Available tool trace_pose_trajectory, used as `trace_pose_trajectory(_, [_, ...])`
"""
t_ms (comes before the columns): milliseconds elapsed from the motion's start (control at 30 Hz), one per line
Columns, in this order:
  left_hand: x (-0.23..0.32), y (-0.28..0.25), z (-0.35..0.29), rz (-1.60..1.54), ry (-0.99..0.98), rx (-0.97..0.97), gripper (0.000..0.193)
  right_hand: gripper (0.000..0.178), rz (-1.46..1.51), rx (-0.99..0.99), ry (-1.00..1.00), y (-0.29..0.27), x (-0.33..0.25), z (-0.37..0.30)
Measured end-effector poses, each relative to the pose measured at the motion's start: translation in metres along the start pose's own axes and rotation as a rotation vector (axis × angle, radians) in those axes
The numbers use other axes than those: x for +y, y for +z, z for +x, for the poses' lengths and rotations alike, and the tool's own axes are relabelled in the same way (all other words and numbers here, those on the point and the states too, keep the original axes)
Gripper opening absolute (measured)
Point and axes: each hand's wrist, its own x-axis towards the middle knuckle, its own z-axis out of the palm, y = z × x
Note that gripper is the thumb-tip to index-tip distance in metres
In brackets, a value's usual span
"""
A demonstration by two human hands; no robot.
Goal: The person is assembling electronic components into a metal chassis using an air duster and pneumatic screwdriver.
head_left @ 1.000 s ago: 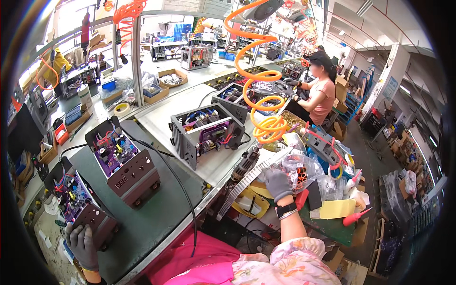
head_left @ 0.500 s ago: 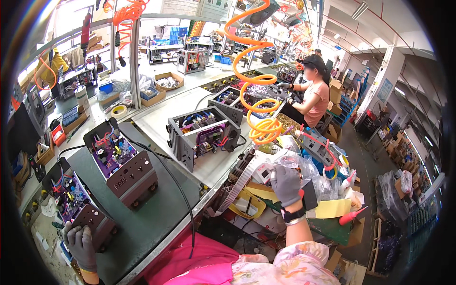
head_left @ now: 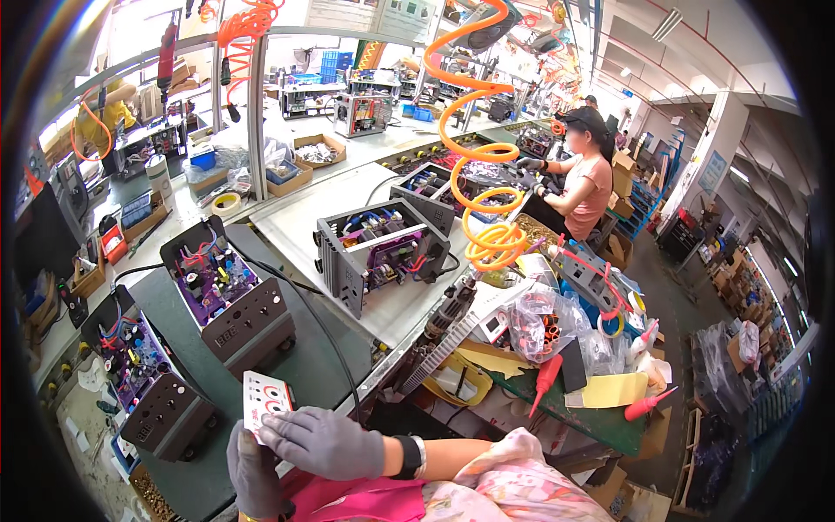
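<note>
Your right hand (head_left: pixel 326 442) is now crossing from the parts bench, joining your left hand (head_left: pixel 252 470) on a white label card (head_left: pixel 265 402).

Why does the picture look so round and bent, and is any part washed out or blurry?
Head view: a fisheye lens curves straight lines, so the conveyor edge bows and black corners ring the frame. Daylight at upper left glares white, bleaching the shelves there. The gloved hands, left and right, on a white label sheet, look fairly sharp; the far aisle is small and soft.
</note>
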Motion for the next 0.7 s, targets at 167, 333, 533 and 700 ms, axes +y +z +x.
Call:
trace_pose_trajectory(167, [-0.001, 0.002, -0.015, -1.079, -0.372, 0.156, 0.037, 0.043, 0.269, 0.116, 0.191, 0.035, -0.015, 0.004])
trace_pose_trajectory(333, [-0.001, 0.018, -0.017, -0.983, -0.29, 0.301, 0.041, 0.047, 0.333, 0.155, 0.164, 0.033, -0.01, 0.004])
trace_pose_trajectory(533, [-0.018, 0.022, -0.025, -0.896, -0.311, 0.263, 0.047, 0.055, 0.274, 0.074, 0.052, 0.03, -0.008, -0.007])
trace_pose_trajectory(700, [-0.014, 0.042, -0.035, -0.396, -0.261, 0.447, 0.048, 0.052, 0.358, 0.109, 0.101, 0.026, -0.011, -0.013])
